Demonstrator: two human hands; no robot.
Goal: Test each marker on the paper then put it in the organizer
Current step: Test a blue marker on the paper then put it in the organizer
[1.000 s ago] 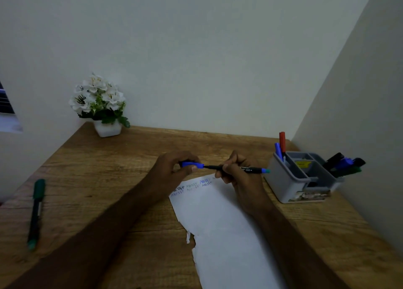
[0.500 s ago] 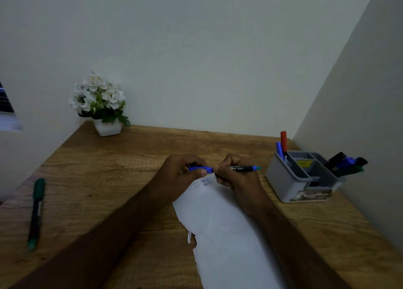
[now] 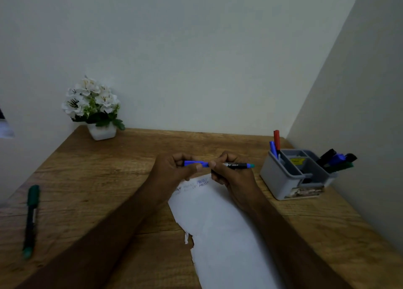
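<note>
Wooden desk (image 3: 91,179) in dim corner of 2 pale walls (image 3: 196,48).

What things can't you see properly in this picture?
- Writing on the paper, head view: too small and faint to read; the right hand covers part.
- Whether the blue cap is fully on the marker: fingers hide the joint.
- Yellow label in the organizer: too small.
- Dark markers at its far side: overlapping, uncountable.
- Green marker: blurred.
</note>
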